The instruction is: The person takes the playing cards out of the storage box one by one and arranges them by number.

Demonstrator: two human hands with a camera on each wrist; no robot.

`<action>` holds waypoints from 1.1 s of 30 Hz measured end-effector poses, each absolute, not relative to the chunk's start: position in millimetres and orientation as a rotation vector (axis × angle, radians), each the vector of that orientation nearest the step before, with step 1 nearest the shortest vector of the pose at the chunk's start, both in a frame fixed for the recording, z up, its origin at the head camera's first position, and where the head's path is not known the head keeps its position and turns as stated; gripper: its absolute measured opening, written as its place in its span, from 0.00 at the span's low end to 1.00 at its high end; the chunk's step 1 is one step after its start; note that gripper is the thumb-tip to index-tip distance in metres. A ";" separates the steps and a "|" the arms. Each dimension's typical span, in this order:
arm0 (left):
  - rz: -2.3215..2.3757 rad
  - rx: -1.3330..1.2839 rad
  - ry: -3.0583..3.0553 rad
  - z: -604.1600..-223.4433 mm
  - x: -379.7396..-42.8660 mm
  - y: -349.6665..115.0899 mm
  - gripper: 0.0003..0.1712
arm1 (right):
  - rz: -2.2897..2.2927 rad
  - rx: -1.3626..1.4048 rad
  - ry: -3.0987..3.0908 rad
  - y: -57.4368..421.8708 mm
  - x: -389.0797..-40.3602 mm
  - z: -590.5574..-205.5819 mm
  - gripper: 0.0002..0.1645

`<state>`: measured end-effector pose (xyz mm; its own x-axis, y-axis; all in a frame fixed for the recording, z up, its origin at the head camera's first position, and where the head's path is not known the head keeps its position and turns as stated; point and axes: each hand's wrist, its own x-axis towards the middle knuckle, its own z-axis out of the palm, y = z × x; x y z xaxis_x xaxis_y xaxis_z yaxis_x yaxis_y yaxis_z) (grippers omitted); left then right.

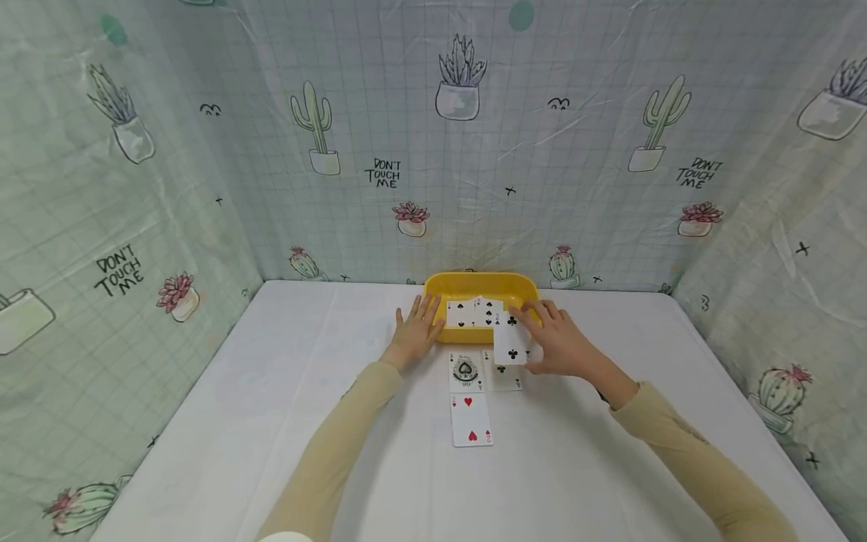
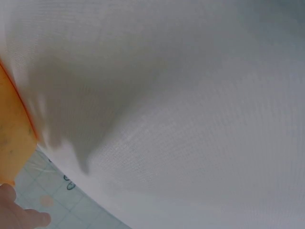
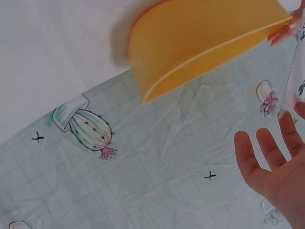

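A two of clubs playing card [image 1: 509,339] is pinched between the thumb and fingers of my right hand [image 1: 558,342], just in front of a yellow bin [image 1: 481,283]. My left hand [image 1: 413,331] rests against the bin's left side, its fingers spread and fairly straight. Inside the bin lie black-suited cards [image 1: 460,313]. On the table in front of it are an ace of spades [image 1: 466,373], an ace [image 1: 504,381] with a black club-like mark, partly covered by the held card, and a two of hearts [image 1: 470,421] below the ace of spades. The right wrist view shows the held card [image 3: 296,71] edge-on.
A white cloth covers the table [image 1: 271,421]. Behind and on both sides hang curtains [image 1: 515,150] printed with cacti and lettering. The bin stands near the table's back edge, close to the rear curtain.
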<state>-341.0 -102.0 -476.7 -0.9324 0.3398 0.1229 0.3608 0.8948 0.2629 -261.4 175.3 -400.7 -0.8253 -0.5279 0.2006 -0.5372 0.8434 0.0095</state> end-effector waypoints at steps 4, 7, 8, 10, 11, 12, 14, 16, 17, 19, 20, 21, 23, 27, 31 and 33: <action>-0.414 -0.547 -2.998 -477.1 -341.5 -102.5 0.33 | 0.064 0.851 -2.846 177.5 -251.7 -404.9 0.61; -0.408 -0.545 -2.998 -476.8 -341.7 -102.5 0.33 | 0.068 0.862 -2.857 179.5 -245.1 -409.1 0.62; -0.413 -0.549 -2.993 -476.7 -341.6 -102.4 0.33 | 0.071 0.863 -2.858 180.1 -243.1 -410.6 0.62; -0.413 -0.556 -2.982 -476.7 -341.4 -102.2 0.33 | 0.066 0.856 -2.863 181.1 -238.6 -413.0 0.63; -0.417 -0.559 -2.979 -476.7 -341.4 -102.1 0.33 | 0.067 0.854 -2.867 181.4 -236.5 -414.2 0.62; -0.419 -0.559 -2.983 -476.6 -341.4 -101.9 0.33 | 0.069 0.853 -2.872 181.6 -234.1 -415.2 0.62; -0.414 -0.558 -2.984 -476.5 -341.2 -101.8 0.33 | 0.081 0.850 -2.888 181.2 -229.6 -417.1 0.62; -0.412 -0.552 -2.990 -476.3 -341.4 -101.7 0.33 | 0.091 0.859 -2.900 180.6 -224.9 -418.6 0.61; -0.414 -0.551 -2.989 -476.2 -341.5 -101.7 0.33 | 0.095 0.864 -2.903 180.5 -222.7 -419.4 0.61; -0.421 -0.552 -2.986 -475.9 -341.9 -101.8 0.33 | 0.108 0.877 -2.894 180.6 -218.4 -421.2 0.60; -0.424 -0.554 -2.986 -475.7 -342.3 -101.8 0.33 | 0.124 0.884 -2.886 180.8 -216.2 -422.2 0.60; -0.432 -0.557 -2.987 -475.6 -342.5 -101.8 0.33 | 0.125 0.889 -2.879 181.1 -214.2 -423.7 0.60; -0.438 -0.563 -2.992 -475.5 -342.9 -102.0 0.33 | 0.137 0.896 -2.872 181.6 -210.1 -427.1 0.61; -0.425 -0.557 -3.006 -476.0 -343.1 -102.6 0.33 | 0.142 0.914 -2.891 180.8 -202.4 -436.1 0.60; -0.429 -0.551 -2.996 -476.4 -343.4 -102.9 0.33 | 0.144 0.941 -2.927 179.7 -197.2 -445.5 0.58; -0.436 -0.555 -2.995 -476.2 -343.4 -102.7 0.33 | 0.142 0.947 -2.940 179.3 -195.4 -450.0 0.57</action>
